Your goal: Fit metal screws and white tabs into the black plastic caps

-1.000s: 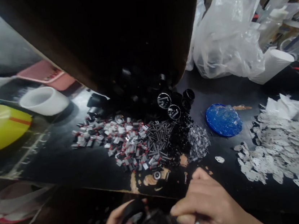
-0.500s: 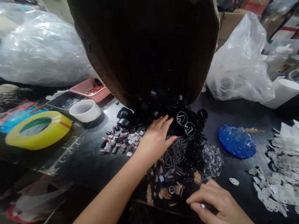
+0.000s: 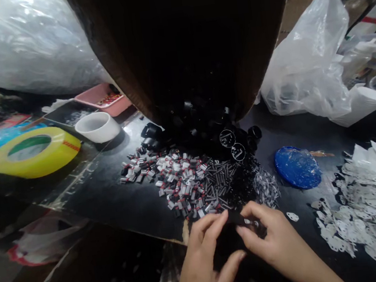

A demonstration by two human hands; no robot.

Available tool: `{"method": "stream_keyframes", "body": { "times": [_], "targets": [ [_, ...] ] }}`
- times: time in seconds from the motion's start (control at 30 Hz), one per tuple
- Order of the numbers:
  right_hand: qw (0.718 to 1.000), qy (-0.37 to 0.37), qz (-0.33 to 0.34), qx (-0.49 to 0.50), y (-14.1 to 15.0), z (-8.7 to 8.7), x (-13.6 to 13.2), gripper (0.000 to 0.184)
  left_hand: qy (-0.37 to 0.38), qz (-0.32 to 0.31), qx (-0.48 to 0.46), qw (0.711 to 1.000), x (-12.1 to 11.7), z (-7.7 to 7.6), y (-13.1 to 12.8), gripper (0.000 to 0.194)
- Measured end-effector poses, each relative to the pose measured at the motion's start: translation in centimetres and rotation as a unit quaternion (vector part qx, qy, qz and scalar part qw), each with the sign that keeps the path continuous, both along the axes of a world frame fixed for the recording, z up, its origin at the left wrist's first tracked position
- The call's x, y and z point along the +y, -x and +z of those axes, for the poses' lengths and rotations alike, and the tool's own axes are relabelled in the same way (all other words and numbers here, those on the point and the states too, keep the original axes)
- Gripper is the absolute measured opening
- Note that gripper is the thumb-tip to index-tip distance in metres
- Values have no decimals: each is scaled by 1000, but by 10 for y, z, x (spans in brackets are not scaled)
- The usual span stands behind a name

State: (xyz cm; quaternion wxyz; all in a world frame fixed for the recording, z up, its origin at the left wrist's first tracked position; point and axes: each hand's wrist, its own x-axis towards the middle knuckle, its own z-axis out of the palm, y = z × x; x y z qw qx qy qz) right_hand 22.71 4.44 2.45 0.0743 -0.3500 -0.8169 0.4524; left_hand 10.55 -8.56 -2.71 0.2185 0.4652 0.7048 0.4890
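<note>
Left hand (image 3: 203, 253), grip unclear, rejoined right hand (image 3: 271, 233) clasping metal piece (image 3: 247, 221); tape marking (image 3: 71, 147) unreadable.

Through the head camera I see a black table (image 3: 128, 212) bearing black caps (image 3: 238, 152), grey pieces (image 3: 183, 185), thin metal parts (image 3: 221, 175) and silvery bits (image 3: 265, 185); a white ring (image 3: 103, 133) sits left, a blue disc (image 3: 297, 167) and pale plates (image 3: 365, 217) right.

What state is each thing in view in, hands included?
Left hand, curved, hold unclear
Right hand, curled around a small shiny-ended object
Big box, open
Pink tray, open, holding small parts
Yellow tape roll, lying flat
Blue disc, lying flat
Springs, loosely piled
Metal plates, heaped
</note>
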Motion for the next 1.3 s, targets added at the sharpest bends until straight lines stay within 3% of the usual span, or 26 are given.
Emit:
{"method": "stream_keyframes", "body": {
  "times": [0.1,0.2,0.27,0.37,0.43,0.5,0.6,0.7,0.8,1.07,1.17,1.3],
  "targets": [
    [996,-71,46,-34,1,2,-6,13,57,8,-129,990,-8,0,5,31],
    [994,-71,87,-20,8,1,-8,15,92,47,-255,961,-15,1,19,18],
    [990,-108,95,-1,20,-3,-5,9,74,101,-355,926,-17,0,26,18],
    [961,-254,100,-42,42,-10,1,9,20,167,-494,853,-14,2,30,24],
    [935,-321,120,-87,55,-14,5,7,-14,174,-549,817,-7,5,30,29],
    [925,-340,135,-104,61,-15,8,8,-39,170,-579,797,1,10,30,32],
    [947,-294,105,-71,58,-13,7,6,-61,160,-621,765,10,14,29,25],
    [987,-159,30,7,47,-11,3,4,-75,139,-682,714,15,15,24,16],
    [993,-105,-18,43,39,-11,-2,6,-78,154,-717,675,17,14,15,13],
    [991,-132,2,38,43,-11,-5,10,-80,244,-722,643,10,14,5,16],
    [970,-240,36,-25,48,-12,3,8,-84,277,-693,660,10,15,8,9],
    [916,-365,96,-137,59,-12,13,12,-111,249,-673,688,17,14,7,10]
  ]
}}
